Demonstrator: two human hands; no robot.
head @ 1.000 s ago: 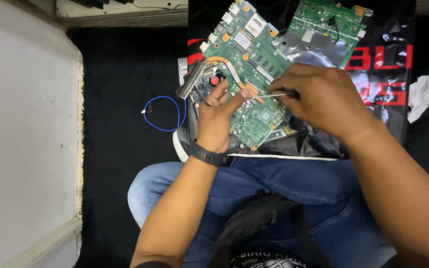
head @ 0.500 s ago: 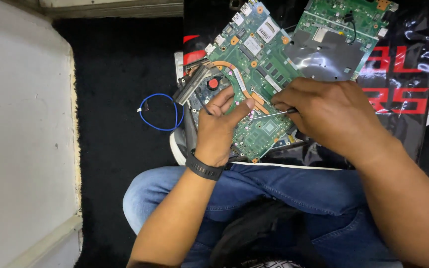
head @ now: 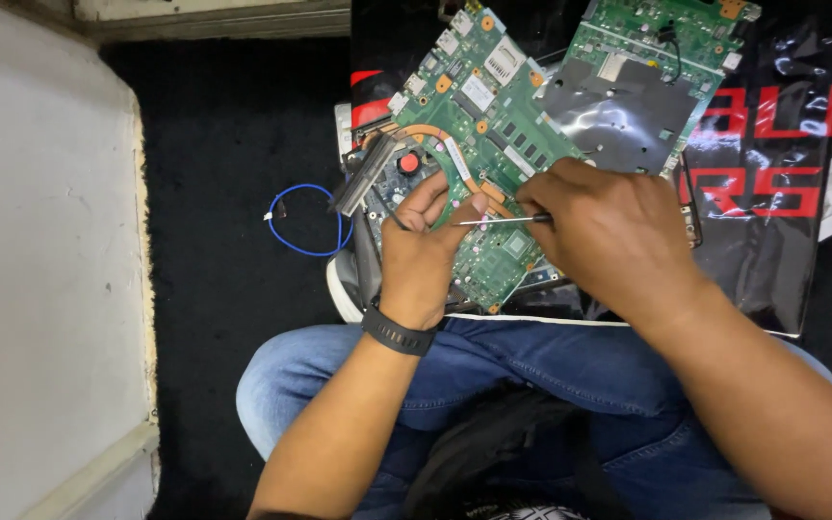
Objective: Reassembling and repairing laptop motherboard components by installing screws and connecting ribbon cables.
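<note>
Black floor mat (head: 214, 193) fills the left and centre of the view; a pale wall panel (head: 40, 270) bounds it on the left, a light skirting edge (head: 214, 14) along the top. Person seated, blue jeans (head: 532, 376) at the bottom, knees toward the boards. Glossy black bag with red lettering (head: 772, 193) lies to the right, under the second green circuit board (head: 647, 67) at upper right. Main green circuit board (head: 479, 125), long axis diagonal, running from the upper right down to the lower left, its near corner resting just above the lap. Copper heat pipe (head: 435, 140) curves across it to a fan with a red centre (head: 408, 162) at the board's left edge. Left hand (head: 421, 250) grips the board from below, thumb and fingers clamped on its lower left part; dark band (head: 397, 332) on the wrist. Right hand (head: 618, 231) closed around a slim screwdriver (head: 498, 221), shaft near horizontal, tip pointing left and meeting the board beside the left thumb. Blue wire loop (head: 305, 221) lies on the mat just left of the fan, apart from both hands. Open room: bare mat to the left; right side crowded by the bag and second board.
</note>
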